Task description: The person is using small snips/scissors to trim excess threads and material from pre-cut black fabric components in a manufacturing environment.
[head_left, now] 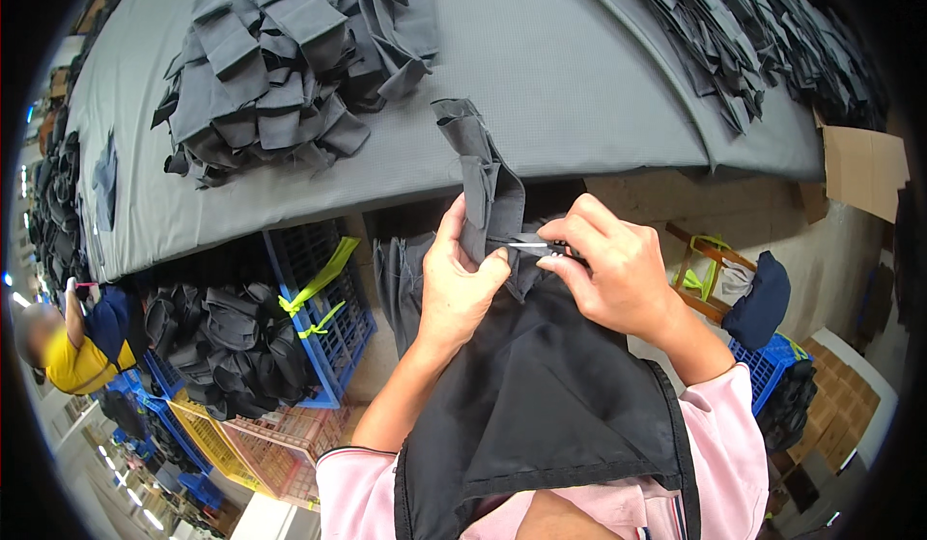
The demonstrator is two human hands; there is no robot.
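My left hand (456,284) pinches a strip of dark grey fabric pieces (480,168) between thumb and fingers. The strip rises above the hand and its top end rests against the table edge. In my right hand (615,268) is a small pair of thread snips (529,245), with a slim silver blade and dark handle. The blade points left and lies against the fabric, close to my left thumb. Whether its tip is cutting a thread is too small to tell. More dark grey fabric (394,275) hangs below, left of my left hand.
A grey-covered table (541,77) bears a heap of fabric pieces (261,67) and stacked strips (695,38) at right. Below stand a blue crate (333,318) of dark pieces, a pinkish crate (290,443) and a cardboard box (864,168). A person in yellow (82,357) is far left.
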